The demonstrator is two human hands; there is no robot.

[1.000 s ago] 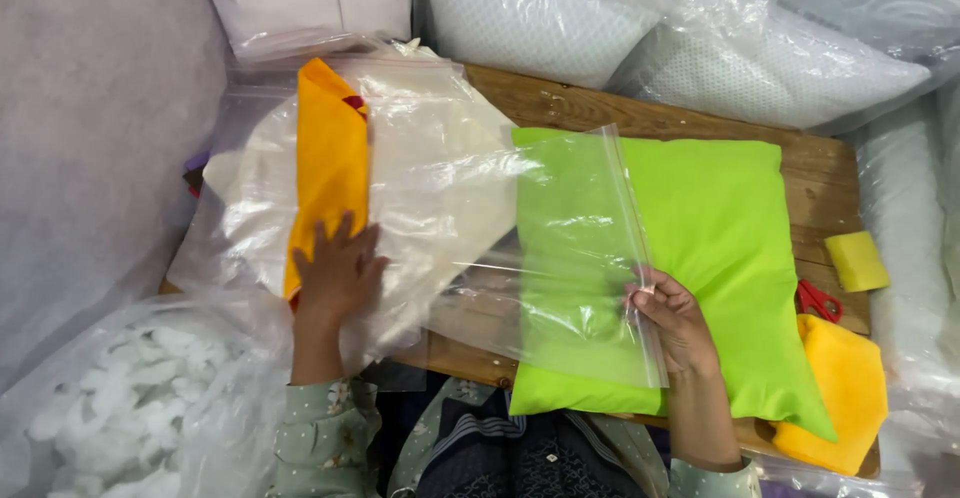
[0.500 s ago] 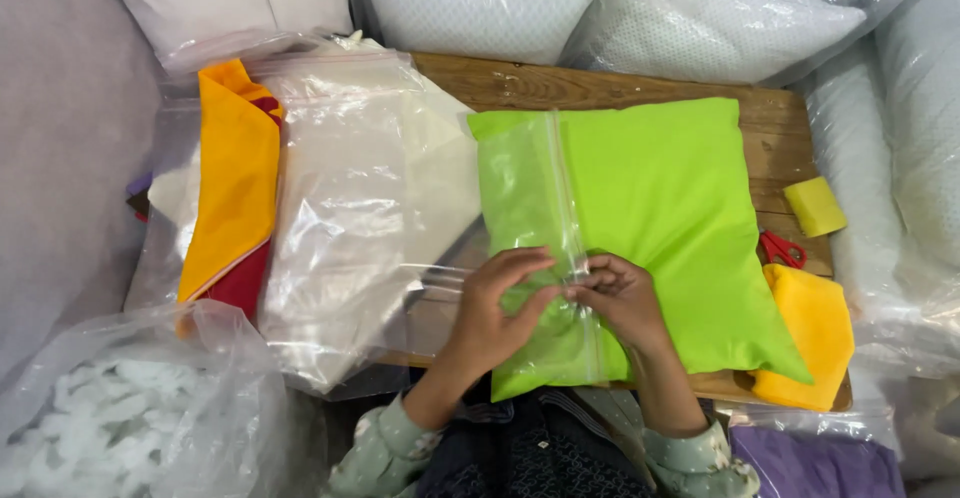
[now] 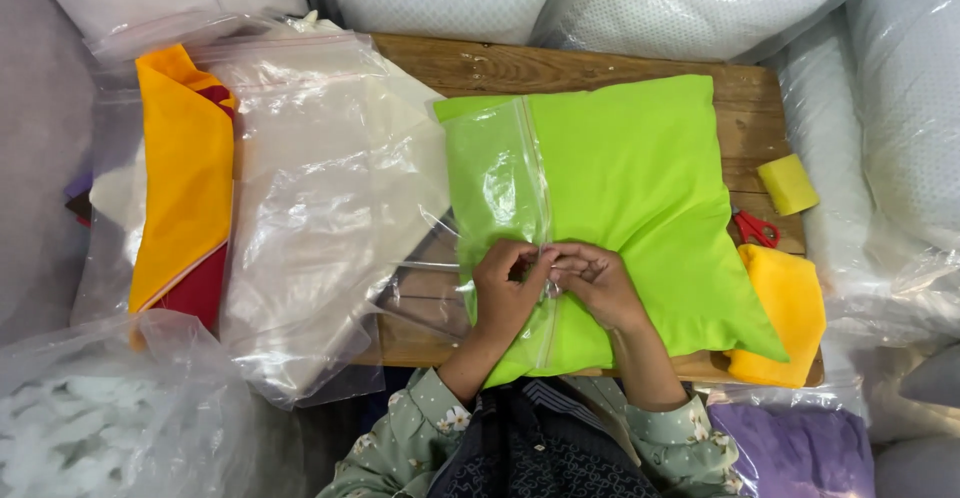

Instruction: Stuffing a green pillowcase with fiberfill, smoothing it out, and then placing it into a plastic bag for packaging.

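Lime-green square cushion [image 3: 640,208] lies on a wooden table [image 3: 600,63], its left part covered by a clear, glossy plastic bag [image 3: 495,188]. Left hand [image 3: 505,293] and right hand [image 3: 600,283] meet at the bag's zip edge, fingers pinched together on it. Crinkled clear bags [image 3: 320,208] and orange fabric [image 3: 185,178] lie to the left; a yellow sponge [image 3: 788,184] and red scissors [image 3: 755,228] sit right

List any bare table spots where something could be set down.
Bare wood on the table shows in a strip along the far edge, above the green pillow, and in a smaller patch right of it around the yellow sponge and the red scissors. The left half is buried under clear plastic bags. Both hands, left hand and right hand, occupy the near edge.
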